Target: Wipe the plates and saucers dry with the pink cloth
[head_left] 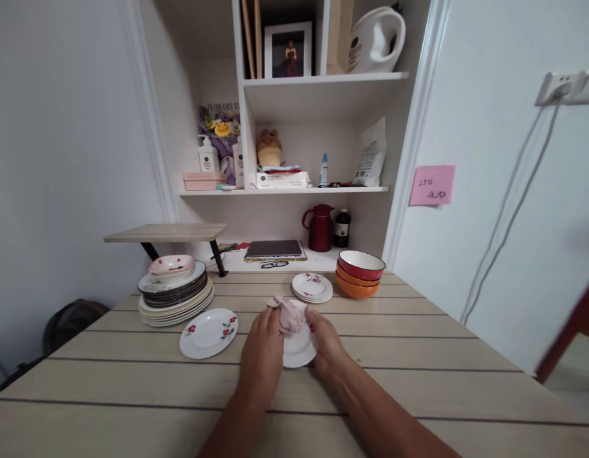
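The wiping of a small round white ceramic plate with red flowers (299, 351) is judged to be under way and unfinished, since a crumpled pale pink cloth (291, 317) is laid against its upper face. The plate is held between the two hands, above the near middle of the wood-slatted tabletop (180, 407); whether its underside is touching the boards cannot be told.

A larger white plate with red flowers and dark leaves (208, 334) is set down singly to the left, and a short stack of small white flowered plates (312, 287) is placed just beyond. Farther off, a tall stack of mixed dark and pale plates (176, 302), topped by a pink-rimmed bowl with red spots (171, 267), is seen at the left, and nested red and orange bowls (360, 275) at the right. Which of these have been wiped, and which are left, is not shown.

Both forearms are stretched forward from the near edge and angled inward. By the left hand (263, 340) the cloth is gripped, with the fingers bent over the plate's left side. By the right hand (329, 340) the right rim is pinched, the thumb laid along the edge; its other fingers are mostly hidden.
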Demonstrator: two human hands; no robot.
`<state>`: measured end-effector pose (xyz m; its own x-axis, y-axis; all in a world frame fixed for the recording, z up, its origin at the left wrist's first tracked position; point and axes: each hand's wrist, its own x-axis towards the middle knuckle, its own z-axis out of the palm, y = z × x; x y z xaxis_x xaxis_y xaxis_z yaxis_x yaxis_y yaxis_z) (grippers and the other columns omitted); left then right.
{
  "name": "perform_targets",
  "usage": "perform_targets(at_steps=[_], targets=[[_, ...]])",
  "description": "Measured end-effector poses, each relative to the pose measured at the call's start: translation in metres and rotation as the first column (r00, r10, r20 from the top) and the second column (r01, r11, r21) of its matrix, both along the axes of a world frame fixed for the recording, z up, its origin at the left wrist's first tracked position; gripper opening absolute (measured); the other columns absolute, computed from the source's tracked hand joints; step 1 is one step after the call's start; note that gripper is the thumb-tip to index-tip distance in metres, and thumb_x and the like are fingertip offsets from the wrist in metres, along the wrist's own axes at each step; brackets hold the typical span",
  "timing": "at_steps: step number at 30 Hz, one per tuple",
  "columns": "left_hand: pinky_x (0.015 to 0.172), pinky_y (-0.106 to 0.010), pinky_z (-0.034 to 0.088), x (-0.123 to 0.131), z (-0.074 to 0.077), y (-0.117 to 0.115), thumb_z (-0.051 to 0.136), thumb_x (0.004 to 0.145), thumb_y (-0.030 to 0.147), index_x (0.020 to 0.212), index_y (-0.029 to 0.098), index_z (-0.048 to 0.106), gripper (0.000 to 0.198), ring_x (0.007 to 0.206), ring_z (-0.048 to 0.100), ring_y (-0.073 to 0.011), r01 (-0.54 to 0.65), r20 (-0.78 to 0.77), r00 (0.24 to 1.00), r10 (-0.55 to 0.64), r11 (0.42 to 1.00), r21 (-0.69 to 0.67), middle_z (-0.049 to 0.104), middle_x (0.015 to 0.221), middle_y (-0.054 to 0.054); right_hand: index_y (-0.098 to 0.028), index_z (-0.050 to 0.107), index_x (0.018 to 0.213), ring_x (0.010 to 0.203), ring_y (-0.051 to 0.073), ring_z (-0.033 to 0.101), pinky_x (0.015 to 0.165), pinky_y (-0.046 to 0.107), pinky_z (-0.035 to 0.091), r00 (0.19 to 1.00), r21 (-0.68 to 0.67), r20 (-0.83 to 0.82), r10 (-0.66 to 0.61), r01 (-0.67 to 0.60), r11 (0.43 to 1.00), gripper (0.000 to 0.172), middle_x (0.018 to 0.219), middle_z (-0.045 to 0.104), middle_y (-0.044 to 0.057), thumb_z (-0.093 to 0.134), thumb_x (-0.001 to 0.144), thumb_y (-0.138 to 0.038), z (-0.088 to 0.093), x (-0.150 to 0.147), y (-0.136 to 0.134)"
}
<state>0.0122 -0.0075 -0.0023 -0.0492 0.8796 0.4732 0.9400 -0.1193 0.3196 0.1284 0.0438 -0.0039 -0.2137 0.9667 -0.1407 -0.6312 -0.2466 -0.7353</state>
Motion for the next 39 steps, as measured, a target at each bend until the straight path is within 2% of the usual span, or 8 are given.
perform_targets(at_steps=[3,7,10,12,15,18,30,39], targets=[[0.105,-0.033,0.036,-0.011,0.004,0.001,0.043,0.084,0.011,0.135,0.017,0.047,0.052,0.126,0.049,-0.0206,-0.001,0.025,1.000,0.002,1.000,-0.030,0.052,0.140,-0.010,-0.016,0.063,0.090,0.063,0.019,0.068,0.065,0.031,0.054,0.999,-0.011,0.039,-0.023,0.024,1.000,0.016,0.072,0.074,0.005,0.058,0.084,-0.030,-0.001,-0.003,-0.003],[0.085,-0.031,0.043,-0.035,0.014,0.001,0.039,0.094,0.031,0.119,0.016,0.058,0.035,0.103,0.063,-0.0221,-0.219,0.051,0.972,0.229,0.962,-0.163,0.069,0.111,-0.012,-0.015,0.064,0.092,0.063,0.017,0.067,0.064,0.027,0.052,0.996,0.034,0.077,0.037,-0.040,0.999,0.019,0.076,0.074,0.005,0.061,0.083,-0.031,-0.002,-0.015,-0.016],[0.079,-0.033,0.042,-0.041,0.017,0.000,0.033,0.096,0.038,0.108,0.012,0.061,0.041,0.095,0.065,-0.0256,-0.317,0.026,0.945,0.327,0.930,-0.187,0.071,0.098,-0.015,-0.016,0.064,0.089,0.065,0.017,0.067,0.065,0.027,0.052,0.995,0.035,0.082,0.048,-0.051,0.998,0.020,0.076,0.074,0.004,0.064,0.080,-0.033,0.000,-0.019,-0.022],[0.078,-0.033,0.042,-0.036,0.015,-0.001,0.033,0.096,0.036,0.108,0.012,0.061,0.039,0.095,0.065,-0.0252,-0.307,0.025,0.948,0.316,0.936,-0.172,0.070,0.099,-0.015,-0.016,0.064,0.088,0.067,0.018,0.068,0.067,0.028,0.053,0.997,0.031,0.062,0.050,-0.052,0.998,0.018,0.075,0.073,0.004,0.065,0.079,-0.032,0.002,-0.018,-0.022],[0.079,-0.030,0.042,-0.021,0.011,0.000,0.039,0.094,0.028,0.118,0.013,0.056,0.033,0.100,0.063,-0.0221,-0.207,0.036,0.976,0.213,0.969,-0.133,0.067,0.108,-0.013,-0.016,0.064,0.085,0.067,0.019,0.068,0.069,0.029,0.053,0.999,0.025,0.034,0.017,-0.018,1.000,0.014,0.070,0.073,0.005,0.063,0.079,-0.029,0.005,-0.012,-0.018],[0.081,-0.029,0.043,-0.011,0.008,0.000,0.041,0.093,0.024,0.128,0.012,0.048,0.038,0.105,0.061,-0.0219,-0.137,0.042,0.989,0.143,0.984,-0.117,0.063,0.115,-0.013,-0.016,0.063,0.082,0.062,0.019,0.067,0.066,0.030,0.054,0.999,0.016,0.034,-0.012,0.011,1.000,0.011,0.067,0.072,0.004,0.061,0.080,-0.027,0.004,-0.008,-0.013],[0.076,-0.029,0.041,-0.026,0.008,0.000,0.039,0.095,0.034,0.116,0.015,0.054,0.032,0.099,0.064,-0.0221,-0.217,0.024,0.973,0.227,0.953,-0.213,0.067,0.108,-0.012,-0.015,0.064,0.090,0.062,0.018,0.067,0.064,0.029,0.053,0.997,0.057,0.080,0.012,-0.016,0.998,0.020,0.075,0.074,0.006,0.061,0.081,-0.032,0.001,-0.013,-0.016],[0.074,-0.028,0.044,-0.008,0.008,-0.002,0.043,0.093,0.027,0.125,0.016,0.048,0.034,0.102,0.063,-0.0212,-0.160,0.026,0.985,0.170,0.961,-0.226,0.060,0.118,-0.013,-0.016,0.063,0.085,0.065,0.019,0.069,0.068,0.030,0.054,0.999,0.022,0.038,-0.024,0.024,0.999,0.013,0.071,0.073,0.005,0.061,0.080,-0.028,-0.001,-0.005,-0.005]])
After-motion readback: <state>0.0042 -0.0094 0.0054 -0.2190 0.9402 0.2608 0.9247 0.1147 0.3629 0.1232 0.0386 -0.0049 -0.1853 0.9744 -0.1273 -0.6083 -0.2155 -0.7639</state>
